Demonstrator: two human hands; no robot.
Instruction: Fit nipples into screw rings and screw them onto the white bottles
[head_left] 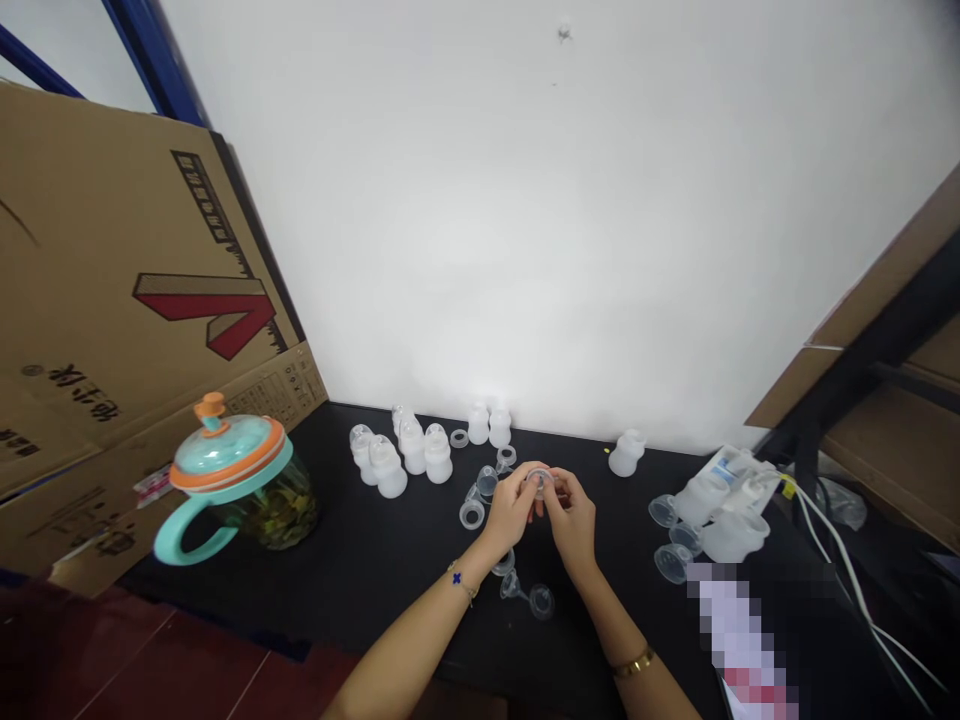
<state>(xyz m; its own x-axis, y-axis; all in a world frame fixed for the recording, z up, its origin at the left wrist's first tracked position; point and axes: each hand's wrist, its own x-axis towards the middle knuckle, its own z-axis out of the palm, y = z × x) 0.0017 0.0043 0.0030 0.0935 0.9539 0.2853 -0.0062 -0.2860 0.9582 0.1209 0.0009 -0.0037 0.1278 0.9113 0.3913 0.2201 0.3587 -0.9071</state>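
My left hand and my right hand meet over the black mat, both pinching a small clear round plastic part between their fingertips. Several translucent white bottle-shaped parts stand in a cluster just beyond and to the left of my hands. Loose clear rings and funnel-like pieces lie around them, and two more clear pieces lie under my wrists.
A teal and orange lidded glass jug stands at the left beside a large cardboard box. A pile of clear parts and packets lies at the right, with white cables and a dark shelf frame.
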